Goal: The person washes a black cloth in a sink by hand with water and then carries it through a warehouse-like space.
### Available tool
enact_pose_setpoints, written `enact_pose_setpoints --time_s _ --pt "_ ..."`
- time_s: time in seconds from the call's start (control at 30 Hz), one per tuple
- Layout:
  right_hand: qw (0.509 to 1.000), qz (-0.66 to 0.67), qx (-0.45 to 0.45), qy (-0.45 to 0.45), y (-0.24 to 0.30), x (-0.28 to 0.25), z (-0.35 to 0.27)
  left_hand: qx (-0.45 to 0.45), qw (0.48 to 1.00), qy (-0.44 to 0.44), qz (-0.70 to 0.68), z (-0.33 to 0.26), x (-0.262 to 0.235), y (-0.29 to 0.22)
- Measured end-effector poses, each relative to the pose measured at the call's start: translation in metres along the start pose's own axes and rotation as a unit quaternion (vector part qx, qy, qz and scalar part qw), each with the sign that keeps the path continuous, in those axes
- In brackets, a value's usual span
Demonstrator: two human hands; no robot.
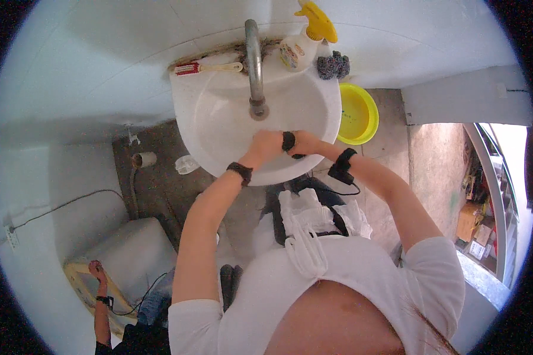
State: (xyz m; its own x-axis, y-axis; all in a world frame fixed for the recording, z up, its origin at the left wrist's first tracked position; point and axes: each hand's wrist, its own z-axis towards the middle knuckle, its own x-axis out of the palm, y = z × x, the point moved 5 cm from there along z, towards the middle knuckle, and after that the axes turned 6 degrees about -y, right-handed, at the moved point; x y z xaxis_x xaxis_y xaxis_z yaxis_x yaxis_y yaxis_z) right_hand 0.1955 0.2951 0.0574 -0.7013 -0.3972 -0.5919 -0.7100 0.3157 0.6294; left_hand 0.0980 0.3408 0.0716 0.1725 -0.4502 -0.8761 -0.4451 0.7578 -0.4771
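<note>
Sink (219, 127) lies under both hands, left hand (267, 144) and right hand (307, 142) clasped together, holding nothing, below the tap (254, 59).

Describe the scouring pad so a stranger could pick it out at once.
Start at the white washbasin and follow its back ledge right of the metal tap. Past the spray bottle with the yellow trigger sits the scouring pad, a dark grey, knobbly clump, the only dull, shapeless thing there.

Both forearms rise from the lower edge and bend inward at the elbows. The left hand (266, 144) and right hand (307, 142) are pressed together, fingers curled around each other, wrists nearly level.
</note>
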Motion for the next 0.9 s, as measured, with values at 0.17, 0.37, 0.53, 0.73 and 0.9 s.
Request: enact_pose_setpoints --time_s 0.17,0.37,0.53,0.73,0.9 --pt "0.982 -0.109 -0.141 -0.055 0.038 -0.014 -0.026 0.004 0.998 0.012 -0.057 -0.018 -0.008 -0.01" --pt "0.961 -0.028 -0.243 -0.127 0.072 -0.038 -0.04 -0.075 0.983 -0.026 -0.163 -0.026 -0.053 -0.024" --pt "0.928 -0.234 -0.267 -0.114 0.095 -0.069 -0.04 -0.148 0.772 -0.181 -0.591 -0.06 -0.013 0.039" --pt "0.8 -0.276 -0.468 -0.255 0.134 -0.109 -0.074 -0.184 0.236 0.034 -0.954 -0.049 -0.032 -0.018" --pt "0.698 -0.323 -0.595 -0.233 0.133 -0.113 -0.079 -0.072 0.117 0.183 -0.973 -0.026 -0.067 -0.073"
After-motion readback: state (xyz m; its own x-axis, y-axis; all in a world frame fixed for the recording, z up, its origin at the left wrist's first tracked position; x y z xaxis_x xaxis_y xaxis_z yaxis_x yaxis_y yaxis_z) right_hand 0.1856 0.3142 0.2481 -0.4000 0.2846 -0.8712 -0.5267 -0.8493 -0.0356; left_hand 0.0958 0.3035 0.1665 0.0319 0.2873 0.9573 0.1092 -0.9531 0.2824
